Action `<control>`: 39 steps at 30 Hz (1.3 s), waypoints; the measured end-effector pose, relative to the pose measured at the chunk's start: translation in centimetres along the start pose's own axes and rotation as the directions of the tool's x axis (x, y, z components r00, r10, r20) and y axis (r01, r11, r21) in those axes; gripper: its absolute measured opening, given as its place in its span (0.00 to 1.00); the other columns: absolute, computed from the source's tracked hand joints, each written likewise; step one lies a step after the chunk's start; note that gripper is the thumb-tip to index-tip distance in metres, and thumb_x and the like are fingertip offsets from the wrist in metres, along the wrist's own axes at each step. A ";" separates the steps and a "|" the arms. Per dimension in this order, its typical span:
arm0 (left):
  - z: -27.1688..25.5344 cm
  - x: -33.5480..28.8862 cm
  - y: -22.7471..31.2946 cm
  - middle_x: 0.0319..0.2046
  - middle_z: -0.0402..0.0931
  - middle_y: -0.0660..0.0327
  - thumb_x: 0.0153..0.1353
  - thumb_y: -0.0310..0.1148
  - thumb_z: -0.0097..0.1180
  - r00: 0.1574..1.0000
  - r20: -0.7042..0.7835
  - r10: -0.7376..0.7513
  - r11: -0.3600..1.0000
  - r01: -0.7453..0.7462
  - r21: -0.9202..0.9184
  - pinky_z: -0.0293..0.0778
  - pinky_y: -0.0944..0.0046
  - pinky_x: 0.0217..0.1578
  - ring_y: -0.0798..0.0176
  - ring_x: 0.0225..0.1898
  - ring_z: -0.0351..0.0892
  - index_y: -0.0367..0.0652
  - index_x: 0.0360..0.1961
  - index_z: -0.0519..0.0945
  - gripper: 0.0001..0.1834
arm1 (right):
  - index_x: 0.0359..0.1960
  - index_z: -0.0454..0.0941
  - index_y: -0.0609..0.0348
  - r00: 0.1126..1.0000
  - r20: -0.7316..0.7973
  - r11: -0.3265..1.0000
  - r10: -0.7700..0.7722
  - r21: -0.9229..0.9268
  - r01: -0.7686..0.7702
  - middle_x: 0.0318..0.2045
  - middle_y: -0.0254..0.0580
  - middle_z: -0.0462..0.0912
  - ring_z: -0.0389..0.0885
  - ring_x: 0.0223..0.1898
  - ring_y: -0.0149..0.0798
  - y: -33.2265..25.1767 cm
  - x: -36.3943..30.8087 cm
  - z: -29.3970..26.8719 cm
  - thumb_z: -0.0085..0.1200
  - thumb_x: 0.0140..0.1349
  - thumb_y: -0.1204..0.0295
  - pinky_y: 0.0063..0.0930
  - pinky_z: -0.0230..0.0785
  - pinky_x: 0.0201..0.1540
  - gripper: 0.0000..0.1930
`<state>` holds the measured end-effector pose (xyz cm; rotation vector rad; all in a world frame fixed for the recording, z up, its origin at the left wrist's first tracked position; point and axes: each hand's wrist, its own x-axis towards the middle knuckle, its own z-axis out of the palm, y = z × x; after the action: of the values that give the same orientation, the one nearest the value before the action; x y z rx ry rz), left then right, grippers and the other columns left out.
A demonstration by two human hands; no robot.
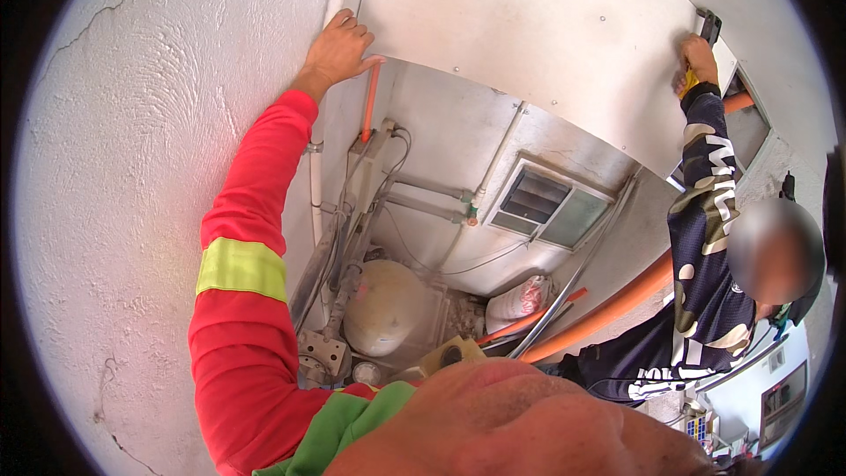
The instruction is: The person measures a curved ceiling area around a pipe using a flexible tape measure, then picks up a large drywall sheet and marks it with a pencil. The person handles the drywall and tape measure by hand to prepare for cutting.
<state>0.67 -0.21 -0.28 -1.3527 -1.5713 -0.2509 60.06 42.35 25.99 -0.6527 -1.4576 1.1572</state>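
Overhead, a large white flat panel with several small screw heads spans from the left wall toward the right. My left hand, in a red sleeve with a yellow-green band, reaches up to its left corner. The fingers bend at the panel's edge and the thumb stretches along its lower edge. My right hand is out of view. At the panel's far right end, a co-worker's raised hand holds a black tool with a yellow part, close to the panel's edge; its kind is unclear.
Below the panel is a recess with a rounded beige tank, grey pipes and cables. A louvred window is in its back wall. A white sack and orange pipes lie toward the right. The co-worker's patterned sleeve occupies the right side.
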 end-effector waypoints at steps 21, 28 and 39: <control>-0.1 0.9 0.0 0.40 0.84 0.55 0.65 0.58 0.59 0.999 0.028 -0.034 0.998 0.035 -0.046 0.57 0.49 0.71 0.48 0.56 0.77 0.39 0.39 0.85 0.28 | 0.38 0.87 0.55 0.945 0.024 -0.075 -0.326 -0.997 0.000 0.38 0.52 0.87 0.86 0.44 0.52 -8.2 -2.4 4.9 0.50 0.54 0.67 0.44 0.77 0.42 0.15; -1.1 2.0 0.1 0.39 0.84 0.55 0.65 0.62 0.56 0.999 -0.031 -0.040 0.999 0.040 -0.010 0.58 0.52 0.71 0.52 0.54 0.78 0.40 0.38 0.86 0.31 | 0.38 0.87 0.55 0.916 0.059 -0.072 -0.397 -0.997 0.033 0.38 0.53 0.87 0.86 0.44 0.53 -8.2 -3.9 5.4 0.52 0.54 0.67 0.45 0.77 0.42 0.15; -1.7 1.7 0.2 0.39 0.85 0.55 0.66 0.60 0.56 1.000 -0.027 -0.015 1.000 0.015 0.017 0.59 0.52 0.71 0.50 0.53 0.79 0.40 0.38 0.86 0.29 | 0.40 0.86 0.56 0.858 0.097 -0.039 -0.505 -0.995 0.090 0.38 0.54 0.87 0.86 0.44 0.54 -5.7 -6.3 5.7 0.54 0.54 0.65 0.46 0.77 0.43 0.15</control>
<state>1.98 -0.27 1.68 -1.3198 -1.5580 -0.2633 57.29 32.96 29.12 -1.2847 -1.8599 -0.6499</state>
